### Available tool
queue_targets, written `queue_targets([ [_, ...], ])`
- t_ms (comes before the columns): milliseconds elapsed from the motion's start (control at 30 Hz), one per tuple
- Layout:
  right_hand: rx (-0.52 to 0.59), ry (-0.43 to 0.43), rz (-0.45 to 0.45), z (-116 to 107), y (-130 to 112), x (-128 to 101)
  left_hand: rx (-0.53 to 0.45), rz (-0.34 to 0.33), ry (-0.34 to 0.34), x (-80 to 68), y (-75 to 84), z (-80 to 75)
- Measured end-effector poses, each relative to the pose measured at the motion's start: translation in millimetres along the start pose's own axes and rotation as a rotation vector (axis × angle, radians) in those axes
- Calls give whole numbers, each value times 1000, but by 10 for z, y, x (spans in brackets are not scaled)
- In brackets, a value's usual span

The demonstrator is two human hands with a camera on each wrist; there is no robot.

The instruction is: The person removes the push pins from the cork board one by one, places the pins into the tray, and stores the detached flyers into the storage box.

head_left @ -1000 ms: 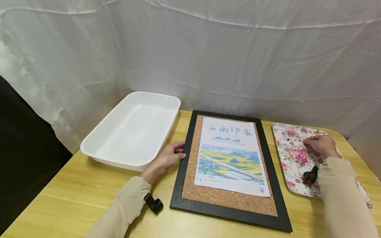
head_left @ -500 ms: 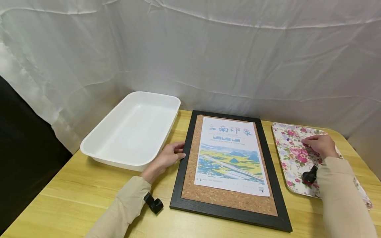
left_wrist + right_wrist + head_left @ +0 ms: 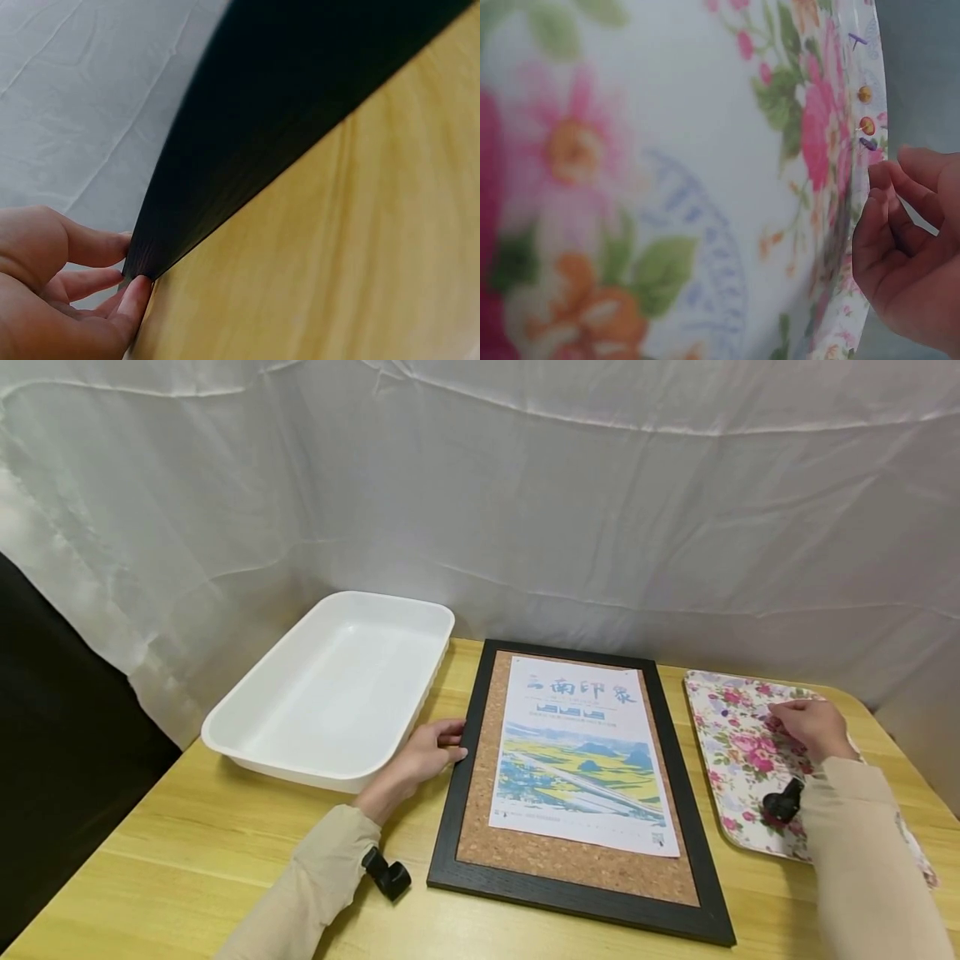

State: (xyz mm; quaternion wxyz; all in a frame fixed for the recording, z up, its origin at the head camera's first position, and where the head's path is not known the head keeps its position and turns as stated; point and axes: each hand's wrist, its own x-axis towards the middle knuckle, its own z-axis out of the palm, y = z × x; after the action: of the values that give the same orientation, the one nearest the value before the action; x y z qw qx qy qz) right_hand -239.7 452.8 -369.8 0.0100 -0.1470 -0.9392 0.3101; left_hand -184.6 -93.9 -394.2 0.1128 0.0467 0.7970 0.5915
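Note:
My left hand [image 3: 426, 750] touches the left edge of a black-framed cork board [image 3: 577, 877]. In the left wrist view, the fingertips and thumb meet the side of the black frame [image 3: 202, 180]. A printed landscape poster [image 3: 588, 760] lies on the cork, with small pins near its corners. My right hand [image 3: 813, 728] is over a floral tray [image 3: 720, 768], fingers curled down toward its surface. Several thumbtacks, among them a yellow one [image 3: 865, 94] and a red one [image 3: 867, 125], lie beside its fingertips in the right wrist view. Whether anything is between those fingertips is hidden.
A deep white plastic tray [image 3: 330, 685] stands at the left, close to my left forearm. Everything rests on a yellow wood-grain table [image 3: 180, 852]. A grey-white curtain [image 3: 540, 510] hangs behind, and black cloth [image 3: 67, 760] is at the far left.
The right hand shifted slightly left over the floral tray, then slightly back right. The left hand, board and poster stay as they were.

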Motion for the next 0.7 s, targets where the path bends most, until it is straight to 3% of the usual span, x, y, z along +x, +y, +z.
queue_targets([
  [233,2,17,-80,-5,-77,17,15,-18,4,-9,27,14],
  [467,-15,8,-182,96,-410,-40,108,-14,8,-73,143,14],
  [600,11,-64,-229,181,-601,-94,214,36,30,-125,248,13],
  [700,10,-126,-290,227,-731,-155,240,73,18,-167,315,20],
])
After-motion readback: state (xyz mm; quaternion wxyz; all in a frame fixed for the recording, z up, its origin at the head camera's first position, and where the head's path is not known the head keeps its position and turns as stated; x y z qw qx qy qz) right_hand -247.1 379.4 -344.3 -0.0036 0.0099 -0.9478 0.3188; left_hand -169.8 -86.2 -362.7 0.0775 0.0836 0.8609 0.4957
